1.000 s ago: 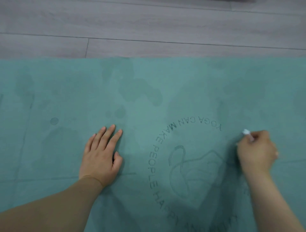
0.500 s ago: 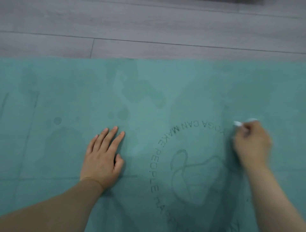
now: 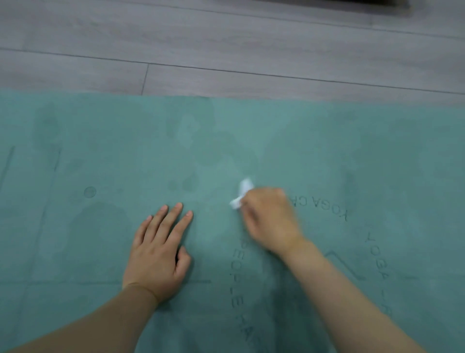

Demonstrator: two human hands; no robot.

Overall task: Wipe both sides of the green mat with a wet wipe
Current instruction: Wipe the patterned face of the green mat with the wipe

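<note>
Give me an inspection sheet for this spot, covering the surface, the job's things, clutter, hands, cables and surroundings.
Surface: green mat lies flat on the floor, with darker damp-looking patches.
Job's things: white wet wipe, bunched, on the mat.
Clutter: nothing seen.
Hands: left hand pressed flat on the mat; right hand grips the wipe, blurred.
Cables: nothing seen.
Surroundings: grey wood-look floor beyond the mat's far edge.

We observe a grey wood-look plank floor (image 3: 226,45) with visible seams; a dark strip (image 3: 352,3) runs along the far edge.
</note>
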